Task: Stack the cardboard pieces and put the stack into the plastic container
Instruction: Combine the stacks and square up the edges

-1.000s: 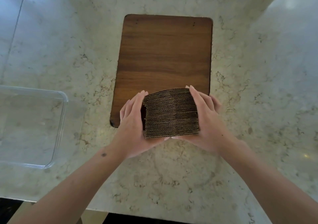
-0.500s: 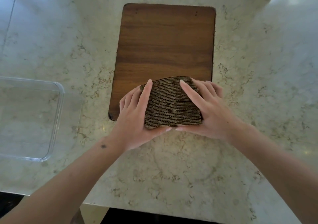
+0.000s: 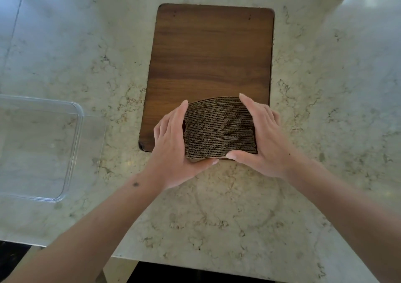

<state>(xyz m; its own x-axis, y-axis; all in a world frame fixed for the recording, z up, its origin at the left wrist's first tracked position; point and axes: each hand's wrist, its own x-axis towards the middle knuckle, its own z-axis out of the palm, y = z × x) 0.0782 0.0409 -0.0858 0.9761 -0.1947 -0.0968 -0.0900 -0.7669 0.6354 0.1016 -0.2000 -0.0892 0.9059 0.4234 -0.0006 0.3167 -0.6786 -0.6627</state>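
A thick stack of corrugated cardboard pieces (image 3: pixel 219 128) stands at the near end of the wooden board, its layered edges facing me. My left hand (image 3: pixel 173 146) grips its left side, fingers along the side and thumb under the near bottom edge. My right hand (image 3: pixel 262 139) grips the right side the same way, thumb at the near bottom edge. The clear plastic container (image 3: pixel 73 152) sits to the left on the counter, with nothing visible inside. The stack's underside is hidden.
A dark wooden board (image 3: pixel 212 52) lies in the middle of the marble counter (image 3: pixel 325 87). The counter's near edge runs along the bottom of the view, with a dark gap below it.
My fingers that lay over the stack's top half a second ago have drawn back to its sides. The stack stays at the board's near end between both hands.
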